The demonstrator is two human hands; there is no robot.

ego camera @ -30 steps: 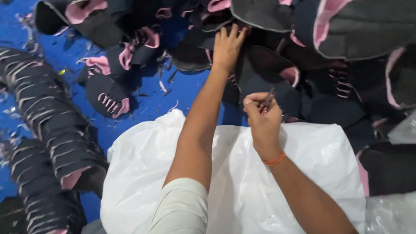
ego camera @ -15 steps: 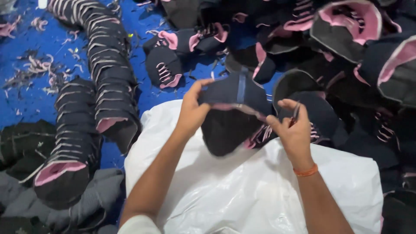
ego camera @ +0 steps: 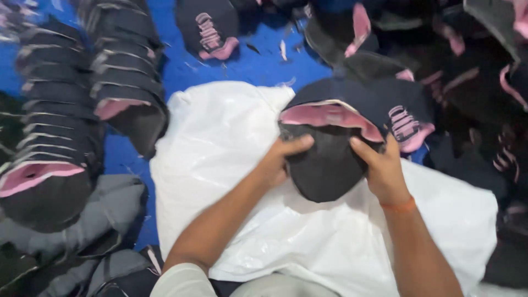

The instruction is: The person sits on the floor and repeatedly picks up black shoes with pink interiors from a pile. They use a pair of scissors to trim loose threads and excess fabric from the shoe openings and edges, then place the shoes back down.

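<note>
We see the left hand [ego camera: 280,162] and right hand [ego camera: 382,168] with fingers curled closed on either side of a black cap [ego camera: 330,159] with pink lining, held over a white plastic sheet [ego camera: 220,143].

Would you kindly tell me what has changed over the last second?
The left hand, which reached into the pile, took a black cap and brought it over the white bag. Now both hands hold it, the right hand too. The stacked caps lie as before.
</note>
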